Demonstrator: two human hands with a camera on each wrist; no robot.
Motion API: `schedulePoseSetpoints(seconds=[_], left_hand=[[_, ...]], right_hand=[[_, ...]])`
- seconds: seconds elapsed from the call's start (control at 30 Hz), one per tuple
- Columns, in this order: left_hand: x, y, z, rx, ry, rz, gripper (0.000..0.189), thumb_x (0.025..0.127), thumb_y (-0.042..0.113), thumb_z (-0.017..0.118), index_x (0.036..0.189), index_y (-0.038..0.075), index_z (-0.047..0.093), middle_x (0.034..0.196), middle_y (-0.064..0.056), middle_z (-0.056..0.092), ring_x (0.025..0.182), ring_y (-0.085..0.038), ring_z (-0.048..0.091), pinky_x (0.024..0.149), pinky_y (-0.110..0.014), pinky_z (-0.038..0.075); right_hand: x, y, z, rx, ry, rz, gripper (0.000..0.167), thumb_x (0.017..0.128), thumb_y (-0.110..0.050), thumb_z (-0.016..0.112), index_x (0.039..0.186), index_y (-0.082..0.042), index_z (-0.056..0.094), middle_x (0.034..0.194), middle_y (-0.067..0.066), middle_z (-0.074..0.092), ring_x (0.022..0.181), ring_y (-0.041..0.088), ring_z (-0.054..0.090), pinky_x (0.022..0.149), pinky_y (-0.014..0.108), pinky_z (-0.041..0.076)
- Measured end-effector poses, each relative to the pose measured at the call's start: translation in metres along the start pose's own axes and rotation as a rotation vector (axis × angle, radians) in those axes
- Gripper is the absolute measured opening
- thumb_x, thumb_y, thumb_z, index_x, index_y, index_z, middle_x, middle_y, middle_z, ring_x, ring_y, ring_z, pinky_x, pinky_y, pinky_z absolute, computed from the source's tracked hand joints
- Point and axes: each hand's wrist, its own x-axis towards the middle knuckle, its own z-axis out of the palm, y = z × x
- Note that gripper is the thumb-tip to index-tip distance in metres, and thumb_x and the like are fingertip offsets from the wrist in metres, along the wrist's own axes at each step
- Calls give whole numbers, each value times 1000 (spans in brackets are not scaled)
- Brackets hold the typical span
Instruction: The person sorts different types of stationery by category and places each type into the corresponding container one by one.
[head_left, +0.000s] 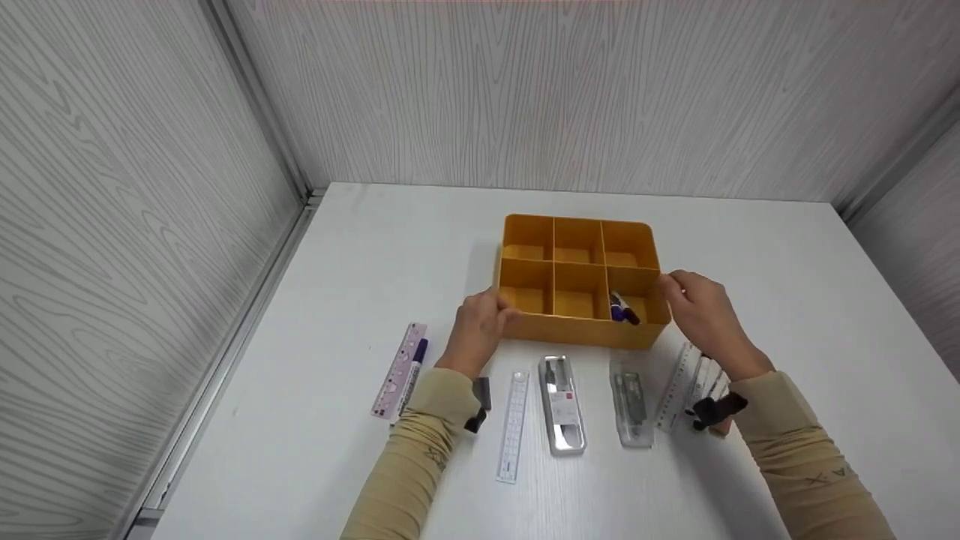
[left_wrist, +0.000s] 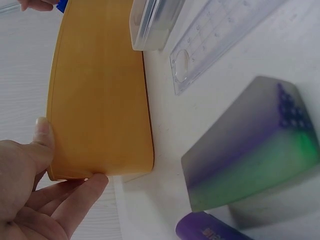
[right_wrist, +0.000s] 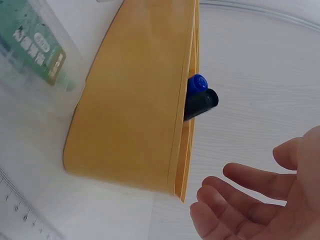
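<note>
A yellow divided organizer box (head_left: pixel 581 331) stands on the table with its compartments facing up. Blue and black capped markers (head_left: pixel 619 309) lean in its front right compartment. At the front left corner, my left hand (head_left: pixel 474 334) grips the box, thumb on the front wall and fingers round the side. My right hand (head_left: pixel 705 311) is beside the right wall; in the right wrist view its fingers (right_wrist: pixel 250 182) are spread loosely and apart from the box, holding nothing. Under my left wrist is a grey, purple and green block (left_wrist: pixel 245 145), mostly hidden in the head view.
A pink ruler (head_left: pixel 397 371) and a purple-capped marker (head_left: pixel 412 371) lie at left. In front of the box are a clear ruler (head_left: pixel 513 427), a silver case (head_left: pixel 562 405) and a clear case (head_left: pixel 633 405). Another ruler (head_left: pixel 677 386) lies by several pens, partly under my right wrist.
</note>
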Motion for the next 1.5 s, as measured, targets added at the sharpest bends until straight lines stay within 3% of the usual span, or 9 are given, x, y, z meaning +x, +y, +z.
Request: schedulePoseSetpoints(seconds=[0.2, 0.43, 0.63, 0.9, 1.13, 1.5], left_hand=[[0, 0, 0, -10, -2, -12, 18, 95, 27, 64, 94, 9, 63, 88, -2, 62, 85, -16, 56, 80, -28, 52], [1, -1, 0, 23, 13, 37, 18, 94, 24, 66, 94, 6, 63, 87, -4, 64, 80, -15, 55, 75, -28, 52], [2, -2, 0, -11, 11, 29, 18, 93, 25, 66, 92, 7, 63, 85, -3, 63, 80, -15, 55, 73, -27, 51], [2, -1, 1, -15, 6, 16, 18, 93, 25, 66, 94, 7, 63, 88, -3, 63, 83, -15, 56, 76, -27, 52], [2, 0, 1, 6, -4, -4, 20, 95, 28, 63, 96, 8, 62, 90, -2, 62, 86, -15, 56, 80, -27, 53], [0, -2, 0, 14, 21, 48, 21, 94, 26, 65, 98, 6, 63, 92, -4, 67, 84, -15, 59, 80, -29, 55]], right_hand=[[-18, 12, -11, -35, 34, -24, 55, 107, -42, 33, 121, 3, 62, 122, 25, 64, 108, 39, 59, 91, 57, 47], [-38, 23, -21, -70, 38, 14, 56, 107, -42, 32, 124, 3, 60, 123, 27, 61, 110, 40, 58, 91, 60, 47], [-53, 35, -26, -60, 47, 40, 55, 107, -40, 33, 126, 5, 59, 124, 28, 60, 113, 44, 56, 91, 60, 45], [-73, 57, -28, -91, 64, 76, 49, 107, -36, 37, 123, 4, 61, 117, 26, 63, 102, 38, 59, 76, 42, 47], [-87, 74, -25, -95, 12, 125, 45, 107, -34, 38, 123, 2, 61, 117, 25, 63, 100, 36, 60, 70, 35, 46], [-99, 90, -5, -116, -109, 211, 38, 105, -28, 43, 124, 1, 60, 108, 22, 63, 83, 24, 56, 64, 32, 45]])
